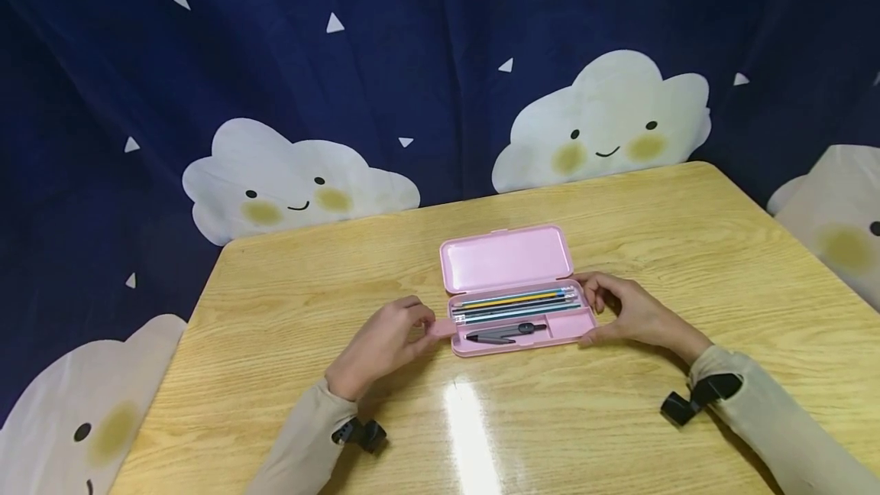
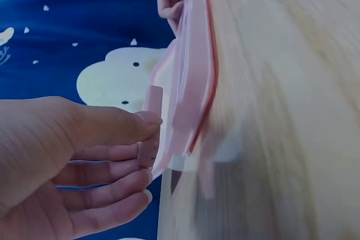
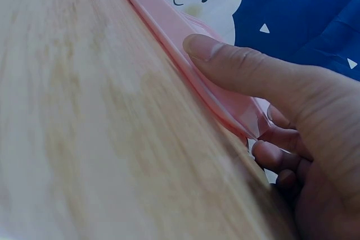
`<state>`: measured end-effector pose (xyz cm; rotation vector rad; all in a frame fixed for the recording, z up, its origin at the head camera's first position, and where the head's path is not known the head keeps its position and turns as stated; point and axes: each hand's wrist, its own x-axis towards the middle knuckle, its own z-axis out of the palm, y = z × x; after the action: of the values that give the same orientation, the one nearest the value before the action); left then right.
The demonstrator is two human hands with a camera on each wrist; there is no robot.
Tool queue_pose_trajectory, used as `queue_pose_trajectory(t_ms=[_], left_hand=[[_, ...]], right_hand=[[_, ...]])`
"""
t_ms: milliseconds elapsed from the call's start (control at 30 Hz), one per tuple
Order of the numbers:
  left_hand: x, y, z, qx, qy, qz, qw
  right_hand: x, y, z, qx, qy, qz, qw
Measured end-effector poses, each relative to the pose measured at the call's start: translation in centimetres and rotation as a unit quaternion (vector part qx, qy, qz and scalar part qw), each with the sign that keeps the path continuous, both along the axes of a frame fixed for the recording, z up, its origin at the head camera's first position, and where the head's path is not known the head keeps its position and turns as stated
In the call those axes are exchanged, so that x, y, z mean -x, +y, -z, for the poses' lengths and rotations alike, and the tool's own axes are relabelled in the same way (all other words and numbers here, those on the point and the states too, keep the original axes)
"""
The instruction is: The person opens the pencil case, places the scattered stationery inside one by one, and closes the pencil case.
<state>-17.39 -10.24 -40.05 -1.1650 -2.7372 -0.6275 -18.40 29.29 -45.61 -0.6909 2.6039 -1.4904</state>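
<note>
A pink pencil case lies on the table with its lid tipped back. Inside it are several pencils in the long rear slot and a grey drawing compass in front of them. My left hand pinches a pink eraser between thumb and fingertips at the case's left end, where it overlaps the rim in the head view. At the right end, my right hand grips the case, thumb along the front wall and fingers behind. The front right compartment shows its bare pink floor.
The wooden table has a bright light reflection in front of the case. Behind stands a dark blue curtain with printed clouds. Each sleeve carries a black wrist camera, such as the right one.
</note>
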Motion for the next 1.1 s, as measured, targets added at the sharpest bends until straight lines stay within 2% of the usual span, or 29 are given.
queue_pose_trajectory(t_ms=[167,333,500,733,1100], left_hand=[[0.7,1.0,0.1,-0.023,0.006,0.013,0.9996],[1.3,1.9,0.3,-0.031,-0.009,0.007,0.9995],[1.7,2.9,0.1,-0.037,-0.009,0.008,0.9993],[2.2,4.6,-0.6,-0.022,0.004,0.013,0.9997],[2.6,7.7,-1.6,0.009,-0.012,0.023,0.9996]], right_hand=[[-0.1,0.0,0.0,-0.004,-0.001,0.001,1.0],[0.0,0.0,0.0,-0.007,0.0,-0.001,1.0],[0.0,0.2,0.1,-0.004,-0.001,0.0,1.0],[0.0,0.2,0.1,-0.001,-0.012,0.001,0.9999],[0.1,0.2,0.1,-0.002,-0.015,0.002,0.9999]])
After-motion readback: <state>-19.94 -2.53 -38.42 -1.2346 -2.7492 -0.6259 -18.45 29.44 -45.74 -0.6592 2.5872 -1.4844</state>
